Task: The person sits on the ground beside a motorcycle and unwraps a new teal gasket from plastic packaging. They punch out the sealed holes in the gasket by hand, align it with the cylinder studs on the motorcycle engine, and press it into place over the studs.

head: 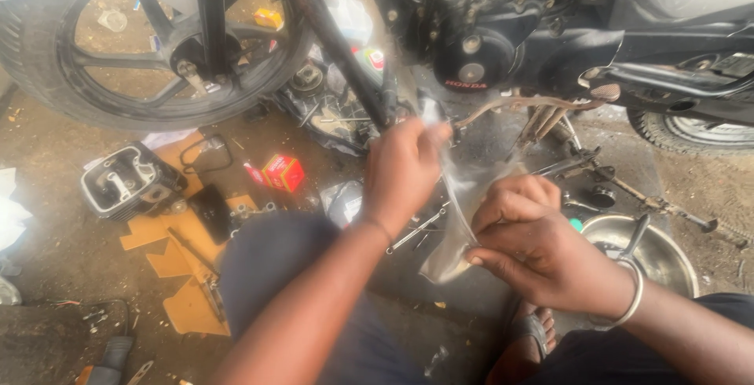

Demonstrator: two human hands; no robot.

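Gripping a clear plastic bag [455,196] between both hands, we pinch its top with our left hand [402,169] and its lower edge with our right hand [534,243]. It hangs below the motorcycle engine [471,47], left of a steel bowl [667,263] on the floor.

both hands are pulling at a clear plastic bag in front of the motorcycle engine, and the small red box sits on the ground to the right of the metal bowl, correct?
Not quite. In the head view the small red box lies to the left, near the cardboard pieces, far from the metal bowl. The left hand and right hand do hold the clear plastic bag before the engine.
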